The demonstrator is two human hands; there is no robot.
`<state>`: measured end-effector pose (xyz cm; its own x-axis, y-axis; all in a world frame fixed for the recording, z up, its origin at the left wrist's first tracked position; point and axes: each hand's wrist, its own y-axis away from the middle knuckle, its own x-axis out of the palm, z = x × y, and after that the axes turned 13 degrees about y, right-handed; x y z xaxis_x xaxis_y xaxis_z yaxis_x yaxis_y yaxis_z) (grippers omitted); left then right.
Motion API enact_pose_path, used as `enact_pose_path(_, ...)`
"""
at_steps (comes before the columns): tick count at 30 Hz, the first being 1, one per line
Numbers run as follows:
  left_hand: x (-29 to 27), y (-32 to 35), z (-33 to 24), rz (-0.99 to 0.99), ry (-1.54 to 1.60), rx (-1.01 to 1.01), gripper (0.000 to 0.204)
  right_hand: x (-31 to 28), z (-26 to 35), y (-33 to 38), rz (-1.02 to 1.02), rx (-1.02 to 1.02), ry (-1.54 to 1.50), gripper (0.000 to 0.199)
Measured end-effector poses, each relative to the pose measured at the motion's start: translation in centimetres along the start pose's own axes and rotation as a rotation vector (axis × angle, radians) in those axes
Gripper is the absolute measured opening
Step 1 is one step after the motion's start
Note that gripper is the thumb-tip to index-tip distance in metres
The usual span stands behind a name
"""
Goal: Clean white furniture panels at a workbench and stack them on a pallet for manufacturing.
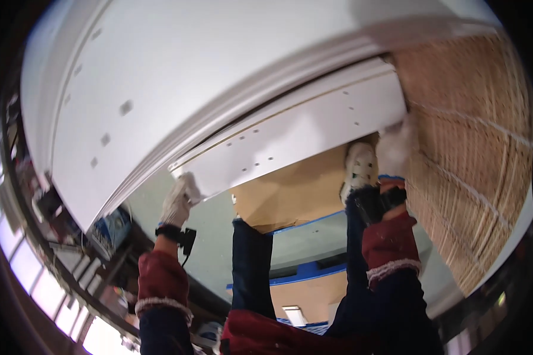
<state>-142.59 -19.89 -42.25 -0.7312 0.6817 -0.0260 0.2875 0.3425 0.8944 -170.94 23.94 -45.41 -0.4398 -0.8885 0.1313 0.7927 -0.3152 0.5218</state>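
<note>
Head view: my gloved left hand point(177, 201) and right hand point(395, 148) grip ends of white drilled panel point(296, 139); tan cardboard sheet point(296, 192) lies below it; white shoe point(359, 168) beside cardboard

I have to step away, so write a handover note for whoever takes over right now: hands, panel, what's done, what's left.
Left hand, gloved, grips the lower left corner of the white drilled panel.
Right hand, gloved, holds the panel's right end beside the stacked board edges.
The panel is lifted at a slant in front of a larger white panel; a white shoe sits beneath it.
Done: panel gripped at both ends.
Left: it is not yet set down.
</note>
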Motion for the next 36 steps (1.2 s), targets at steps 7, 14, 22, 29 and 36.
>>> enact_pose_path(7, -2.7, -2.6, 2.3, -0.09, -0.396, 0.359, 0.054, 5.3, -1.8, 6.5, 0.184, 0.15, 0.059, 0.077)
enact_pose_path(14, -0.9, -3.4, 3.1, -0.19, -0.381, 0.149, 0.063, 4.3, -3.9, 4.4, 0.172, 0.221, 0.009, 0.077)
enact_pose_path(22, -4.1, -5.0, 4.2, 0.017, -0.788, 0.594, 0.054, 4.3, -3.8, 3.5, 0.098, 0.291, -0.072, 0.055)
enact_pose_path(29, -2.2, -3.2, 6.8, -0.033, -0.235, 0.393, 0.063, 3.8, -7.7, 3.9, -0.021, 0.513, -0.084, 0.071)
enact_pose_path(36, 0.5, -3.2, 5.2, -0.132, 0.739, -0.156, 0.071, 7.6, -2.7, 5.9, 0.162, 0.527, -0.027, 0.066)
